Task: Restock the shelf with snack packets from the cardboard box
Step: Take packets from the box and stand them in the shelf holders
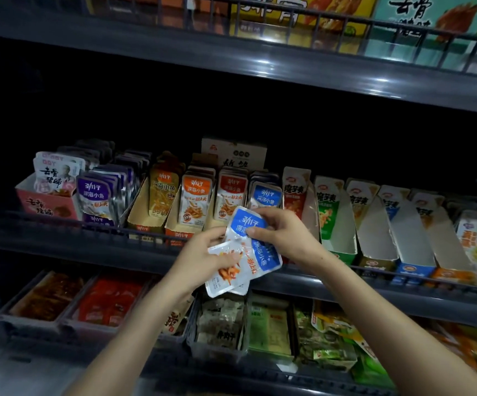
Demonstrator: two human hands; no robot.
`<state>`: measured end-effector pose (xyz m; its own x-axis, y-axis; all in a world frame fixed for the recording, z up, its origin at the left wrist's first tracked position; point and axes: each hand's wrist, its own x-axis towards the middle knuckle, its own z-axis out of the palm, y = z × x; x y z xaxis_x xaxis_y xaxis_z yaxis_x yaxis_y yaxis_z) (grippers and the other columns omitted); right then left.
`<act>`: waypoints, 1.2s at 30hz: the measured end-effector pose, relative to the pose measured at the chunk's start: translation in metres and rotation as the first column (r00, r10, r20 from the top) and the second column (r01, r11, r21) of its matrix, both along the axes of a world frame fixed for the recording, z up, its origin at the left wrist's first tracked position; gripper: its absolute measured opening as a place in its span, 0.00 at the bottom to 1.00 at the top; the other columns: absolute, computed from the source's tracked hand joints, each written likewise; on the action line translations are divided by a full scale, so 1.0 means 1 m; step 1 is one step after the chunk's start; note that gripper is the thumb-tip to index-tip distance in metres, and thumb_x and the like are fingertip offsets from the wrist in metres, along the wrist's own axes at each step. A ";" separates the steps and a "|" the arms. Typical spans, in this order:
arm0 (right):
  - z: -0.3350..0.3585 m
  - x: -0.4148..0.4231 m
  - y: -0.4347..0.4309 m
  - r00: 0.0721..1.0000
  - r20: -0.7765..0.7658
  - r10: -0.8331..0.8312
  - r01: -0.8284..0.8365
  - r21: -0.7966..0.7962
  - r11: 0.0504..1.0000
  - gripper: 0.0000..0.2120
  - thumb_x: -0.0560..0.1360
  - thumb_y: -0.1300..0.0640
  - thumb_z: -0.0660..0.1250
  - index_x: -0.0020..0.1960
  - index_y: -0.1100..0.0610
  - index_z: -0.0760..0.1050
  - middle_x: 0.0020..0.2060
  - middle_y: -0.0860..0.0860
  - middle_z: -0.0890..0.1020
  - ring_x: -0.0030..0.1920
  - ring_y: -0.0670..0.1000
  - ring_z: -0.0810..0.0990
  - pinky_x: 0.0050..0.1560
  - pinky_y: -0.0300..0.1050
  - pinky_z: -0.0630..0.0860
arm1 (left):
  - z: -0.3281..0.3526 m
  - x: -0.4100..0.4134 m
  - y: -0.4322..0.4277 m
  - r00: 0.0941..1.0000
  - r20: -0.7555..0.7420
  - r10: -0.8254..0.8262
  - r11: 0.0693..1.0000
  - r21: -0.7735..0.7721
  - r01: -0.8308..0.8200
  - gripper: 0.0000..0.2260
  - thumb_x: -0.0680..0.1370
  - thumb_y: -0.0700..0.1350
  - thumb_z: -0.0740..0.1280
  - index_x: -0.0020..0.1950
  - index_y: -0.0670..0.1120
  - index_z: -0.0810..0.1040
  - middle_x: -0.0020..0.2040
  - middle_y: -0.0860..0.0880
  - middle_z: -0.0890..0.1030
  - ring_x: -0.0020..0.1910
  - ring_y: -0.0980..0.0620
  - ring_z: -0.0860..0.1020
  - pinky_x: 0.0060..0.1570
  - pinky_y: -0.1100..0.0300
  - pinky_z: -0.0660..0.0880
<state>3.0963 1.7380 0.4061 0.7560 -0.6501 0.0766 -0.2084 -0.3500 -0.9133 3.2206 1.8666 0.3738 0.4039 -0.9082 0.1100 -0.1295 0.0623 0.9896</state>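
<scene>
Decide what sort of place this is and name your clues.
Most likely a shop's snack aisle: tiered shelves with wire rails, display cartons of packets, and the left hand and right hand holding blue packets before a matching blue row.

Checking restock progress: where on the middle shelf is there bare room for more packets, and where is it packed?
Free: the white insides of the green box and blue box, right of the blue packets that the left hand and right hand hold. Crowded: purple packets and orange packets at left stand tightly filed; the blue row behind looks full.
</scene>
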 end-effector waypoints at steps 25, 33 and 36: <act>0.034 -0.027 -0.040 0.942 0.220 -0.254 0.284 -0.118 0.952 0.09 0.74 0.65 0.69 0.50 0.54 0.74 0.49 0.51 0.81 0.49 0.51 0.83 0.46 0.46 0.81 | -0.013 0.009 -0.015 0.812 0.469 0.348 0.915 0.017 -0.402 0.19 0.74 0.50 0.71 0.64 0.49 0.75 0.61 0.52 0.76 0.61 0.51 0.73 0.61 0.54 0.71; 0.002 0.016 -0.075 0.907 0.042 -0.419 0.377 -0.524 0.764 0.15 0.73 0.62 0.70 0.58 0.52 0.74 0.51 0.49 0.80 0.48 0.51 0.80 0.50 0.54 0.78 | -0.028 0.017 -0.040 0.443 0.793 0.418 0.704 0.026 -0.710 0.25 0.77 0.58 0.63 0.68 0.44 0.72 0.65 0.42 0.74 0.64 0.43 0.70 0.61 0.49 0.66; -0.010 0.024 -0.076 0.886 -0.085 -0.456 0.306 -0.632 0.712 0.17 0.73 0.59 0.70 0.61 0.51 0.74 0.49 0.46 0.79 0.46 0.48 0.77 0.46 0.45 0.74 | -0.033 0.014 -0.048 0.432 0.808 0.400 0.694 0.040 -0.719 0.25 0.77 0.59 0.63 0.68 0.45 0.73 0.64 0.43 0.75 0.63 0.43 0.70 0.59 0.50 0.64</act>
<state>3.1198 1.6615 0.3964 0.4978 -0.7663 0.4061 -0.6099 -0.6422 -0.4643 3.2351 1.8188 0.3409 0.7670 -0.5348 0.3546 -0.6402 -0.6006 0.4790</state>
